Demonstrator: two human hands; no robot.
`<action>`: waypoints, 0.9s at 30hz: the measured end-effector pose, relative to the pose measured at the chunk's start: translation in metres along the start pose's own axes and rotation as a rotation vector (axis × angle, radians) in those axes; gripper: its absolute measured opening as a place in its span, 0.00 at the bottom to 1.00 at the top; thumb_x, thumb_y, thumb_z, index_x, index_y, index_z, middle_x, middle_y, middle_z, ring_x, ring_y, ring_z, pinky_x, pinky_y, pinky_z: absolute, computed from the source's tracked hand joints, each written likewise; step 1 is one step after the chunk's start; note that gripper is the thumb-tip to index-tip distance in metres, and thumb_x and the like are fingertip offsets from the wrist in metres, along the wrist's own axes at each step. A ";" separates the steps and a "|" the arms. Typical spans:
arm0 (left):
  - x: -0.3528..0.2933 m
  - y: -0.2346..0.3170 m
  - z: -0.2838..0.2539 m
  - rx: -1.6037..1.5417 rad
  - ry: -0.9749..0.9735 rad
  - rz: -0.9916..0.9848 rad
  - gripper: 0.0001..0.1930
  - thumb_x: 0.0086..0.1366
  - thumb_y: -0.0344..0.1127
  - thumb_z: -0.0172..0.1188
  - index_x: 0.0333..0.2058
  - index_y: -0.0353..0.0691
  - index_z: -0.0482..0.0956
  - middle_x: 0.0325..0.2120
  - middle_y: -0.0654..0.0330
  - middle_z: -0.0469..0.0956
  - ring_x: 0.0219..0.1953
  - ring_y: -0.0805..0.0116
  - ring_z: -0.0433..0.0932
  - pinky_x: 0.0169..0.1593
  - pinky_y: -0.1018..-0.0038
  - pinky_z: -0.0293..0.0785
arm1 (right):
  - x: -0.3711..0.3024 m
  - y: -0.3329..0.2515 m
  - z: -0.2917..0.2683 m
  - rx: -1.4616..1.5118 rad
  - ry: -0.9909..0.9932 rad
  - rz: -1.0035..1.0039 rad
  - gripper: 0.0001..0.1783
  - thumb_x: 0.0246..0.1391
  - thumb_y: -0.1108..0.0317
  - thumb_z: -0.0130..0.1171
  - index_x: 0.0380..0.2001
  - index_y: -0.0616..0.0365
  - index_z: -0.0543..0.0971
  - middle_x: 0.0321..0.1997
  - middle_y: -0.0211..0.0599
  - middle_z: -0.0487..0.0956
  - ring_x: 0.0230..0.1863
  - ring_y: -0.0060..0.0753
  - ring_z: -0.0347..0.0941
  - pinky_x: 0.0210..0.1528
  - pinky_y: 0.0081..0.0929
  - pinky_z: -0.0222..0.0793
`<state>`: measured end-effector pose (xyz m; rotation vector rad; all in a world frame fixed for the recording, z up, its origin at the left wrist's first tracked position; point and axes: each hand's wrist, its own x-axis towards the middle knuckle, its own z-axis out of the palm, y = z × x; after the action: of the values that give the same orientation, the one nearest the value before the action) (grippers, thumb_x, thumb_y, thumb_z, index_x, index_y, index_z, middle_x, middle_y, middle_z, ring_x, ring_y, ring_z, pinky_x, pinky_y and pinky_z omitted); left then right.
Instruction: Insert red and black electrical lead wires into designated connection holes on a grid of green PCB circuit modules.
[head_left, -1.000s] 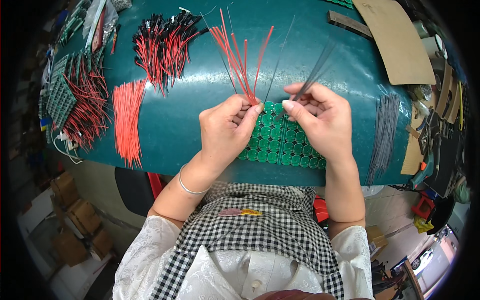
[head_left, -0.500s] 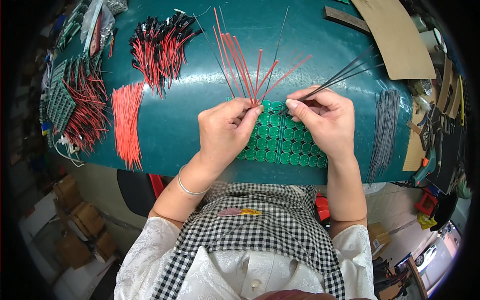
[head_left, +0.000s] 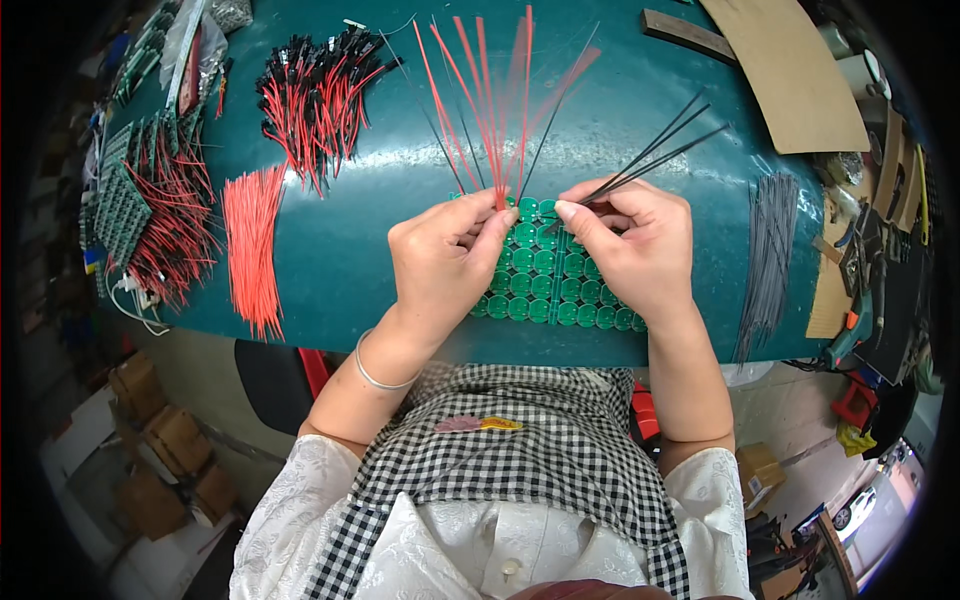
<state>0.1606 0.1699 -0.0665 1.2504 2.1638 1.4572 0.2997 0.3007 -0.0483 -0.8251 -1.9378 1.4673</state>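
Observation:
My left hand pinches several red wires, which fan upward from between thumb and fingers, some blurred by motion. My right hand is closed on a few black wires, their long ends pointing up and to the right and short tips poking toward the left. Beneath both hands lies a green panel of round circuit boards near the table's front edge. Thin dark wires rise from the panel's far side, beyond my fingers. The fingertips of my left hand cover the lower ends of the red wires.
On the green table, a red wire bundle lies left and a black wire bundle right. Red-and-black wires with connectors are heaped farther back. Wired circuit panels crowd the far left; cardboard lies back right.
My right hand has moved slightly left, bringing the black wires closer to my left hand. The red wires in my left hand now stand more upright and have shifted.

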 end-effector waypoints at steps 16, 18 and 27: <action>0.007 0.019 0.001 -0.154 -0.053 -0.089 0.04 0.61 0.23 0.69 0.33 0.30 0.84 0.26 0.54 0.85 0.26 0.72 0.85 0.30 0.78 0.81 | 0.001 0.000 0.000 -0.062 -0.009 -0.076 0.05 0.49 0.77 0.70 0.29 0.69 0.85 0.29 0.40 0.85 0.21 0.22 0.79 0.24 0.19 0.73; 0.006 0.017 0.004 -0.152 -0.044 -0.088 0.04 0.60 0.23 0.69 0.32 0.30 0.83 0.25 0.54 0.85 0.27 0.71 0.85 0.30 0.78 0.81 | 0.001 0.001 0.000 -0.064 -0.011 -0.079 0.05 0.49 0.77 0.70 0.29 0.68 0.85 0.29 0.40 0.85 0.21 0.22 0.79 0.24 0.19 0.73; 0.002 0.008 0.010 -0.135 -0.025 -0.054 0.05 0.59 0.22 0.70 0.31 0.29 0.82 0.25 0.52 0.85 0.27 0.70 0.86 0.29 0.77 0.82 | 0.001 0.001 0.001 -0.067 -0.008 -0.066 0.05 0.49 0.77 0.70 0.29 0.69 0.85 0.29 0.41 0.85 0.20 0.23 0.78 0.23 0.20 0.72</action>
<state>0.1696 0.1790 -0.0644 1.1490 2.0299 1.5284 0.2987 0.3011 -0.0495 -0.7778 -2.0105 1.3755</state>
